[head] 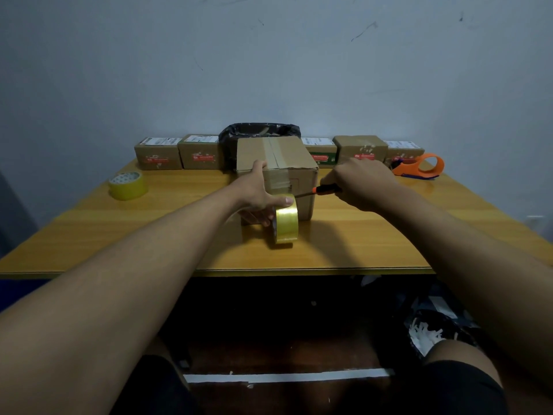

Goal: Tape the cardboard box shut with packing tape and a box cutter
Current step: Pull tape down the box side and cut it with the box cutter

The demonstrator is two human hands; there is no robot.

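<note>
A brown cardboard box (287,157) stands in the middle of the wooden table (359,235), its top flaps closed under a strip of clear tape that runs down the front face. A yellowish roll of packing tape (286,224) hangs upright against the box front, still joined to that strip. My left hand (257,190) presses on the box's front left, thumb along the roll's top and fingers behind it. My right hand (359,182) grips an orange-and-black box cutter (324,190), whose blade points left at the tape just above the roll.
Several small labelled cartons (158,154) line the table's back edge beside a black-bagged bin (257,131). A second tape roll (128,185) lies at the left. An orange tape dispenser (422,167) sits at the back right. Paper scraps litter the floor below.
</note>
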